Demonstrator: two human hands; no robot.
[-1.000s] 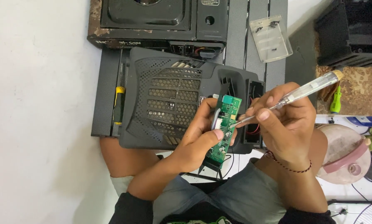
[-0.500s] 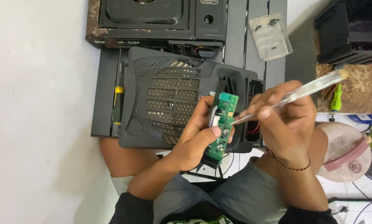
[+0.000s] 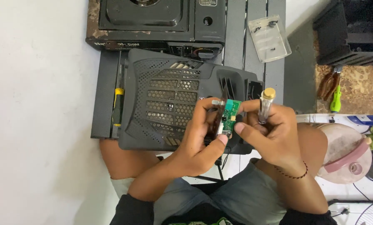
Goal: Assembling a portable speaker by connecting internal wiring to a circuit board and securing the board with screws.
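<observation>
Denim covers the knees at the bottom of the head view. Just above them the left hand pinches a small green circuit board by its edges, fingers clenched around it and a dark panel piece behind it. The right hand grips a clear-handled screwdriver in a closed fist, cap end up, while its forefinger and thumb touch the board's right edge. So the board sits between both hands, held over the near edge of a black perforated housing.

Judging from this grip, good work means keeping the board steady by its edges, fingers off the soldered parts, and the screwdriver tip, hidden behind the fingers, kept away from the components.

Left of the housing, a yellow-and-black screwdriver lies on the dark slatted bench. Further off stands a black portable gas stove, with a pale strip of lettering along its rusty front edge and a small white label at its top right. A clear plastic lid holding a few dark screws lies to its right. Pliers with 1 green handle rest on a brown mottled surface at far right.
</observation>
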